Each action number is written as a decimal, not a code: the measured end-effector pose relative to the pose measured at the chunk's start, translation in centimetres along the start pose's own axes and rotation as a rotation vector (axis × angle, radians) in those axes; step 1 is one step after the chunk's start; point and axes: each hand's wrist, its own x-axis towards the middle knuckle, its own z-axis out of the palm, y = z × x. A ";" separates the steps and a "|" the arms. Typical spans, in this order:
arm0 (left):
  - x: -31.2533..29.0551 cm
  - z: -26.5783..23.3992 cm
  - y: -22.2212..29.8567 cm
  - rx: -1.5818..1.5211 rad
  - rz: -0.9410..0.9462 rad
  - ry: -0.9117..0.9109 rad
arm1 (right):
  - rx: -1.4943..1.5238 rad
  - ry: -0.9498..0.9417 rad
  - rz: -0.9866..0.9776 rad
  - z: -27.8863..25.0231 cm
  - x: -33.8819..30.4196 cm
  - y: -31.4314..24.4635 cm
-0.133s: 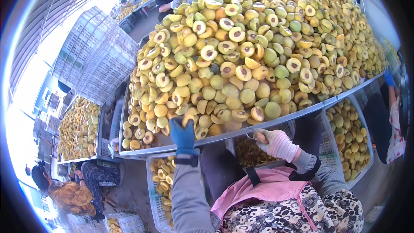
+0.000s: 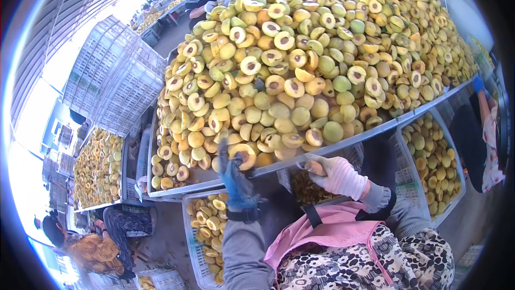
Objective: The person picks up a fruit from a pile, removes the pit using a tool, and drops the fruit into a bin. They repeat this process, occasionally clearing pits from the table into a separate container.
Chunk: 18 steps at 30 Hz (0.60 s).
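Observation:
My left hand (image 2: 236, 182), in a blue glove and smeared by motion, is at the table's near edge. It holds a halved apricot (image 2: 243, 156) with the cut face and brown hollow turned up. To its right, my right hand (image 2: 341, 176), in a white and pink striped glove, is closed on a small tool (image 2: 315, 168) with a brown handle and what looks like a metal loop. Its fingers partly hide the tool. Beyond both hands a large heap of halved apricots (image 2: 279, 110) covers the metal-edged table (image 2: 343, 142).
Crates of apricot halves stand left (image 2: 189, 236) and right (image 2: 449, 196) of my legs. Another crate (image 2: 284, 180), holding brownish pieces, sits beneath the table edge. Stacked white crates (image 2: 115, 75) rise at the left. Other people work across the table and at the lower left.
My left hand has shifted slightly right and drawn back from the heap, with the apricot half now showing cut face up. My right hand has moved slightly left and up; the whole view has shifted a little.

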 end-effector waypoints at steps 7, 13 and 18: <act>-7.0 5.5 -0.6 0.921 0.798 -0.320 | -0.073 0.060 -0.118 -1.4 -1.6 -2.6; -10.0 8.8 -1.1 0.556 0.501 -0.431 | -0.122 0.025 -0.019 -3.7 -4.1 -2.7; -10.4 9.8 -3.3 0.135 0.213 -0.347 | -0.090 0.070 -0.070 -3.0 -4.8 -1.3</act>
